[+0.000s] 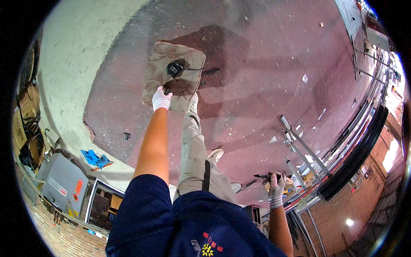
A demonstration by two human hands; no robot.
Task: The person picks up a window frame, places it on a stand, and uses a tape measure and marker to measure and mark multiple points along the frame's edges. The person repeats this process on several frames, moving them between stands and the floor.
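My left hand (161, 99), in a white striped knit glove, reaches to the near edge of a square padded beige cushion (153, 77) with dark stains. Its fingers are closed around a small dark thing that I cannot make out. Beyond it on the cushion rests a compact black object (174, 69), with a thin dark strip reaching out to its right. My right hand (276, 185), gloved as well, is held out low on the right. Its fingers grip a slim black pen-shaped tool (260, 176), pointed end to the left.
Metal bars (305, 145) and long dark profiles (357, 156) lie along the right. On the left are a grey box-shaped machine (64, 184), a blue cloth (95, 158) and cardboard boxes (29, 105). A small black piece (126, 136) lies on the reddish floor (265, 94). My shoe (193, 103) touches the cushion's edge.
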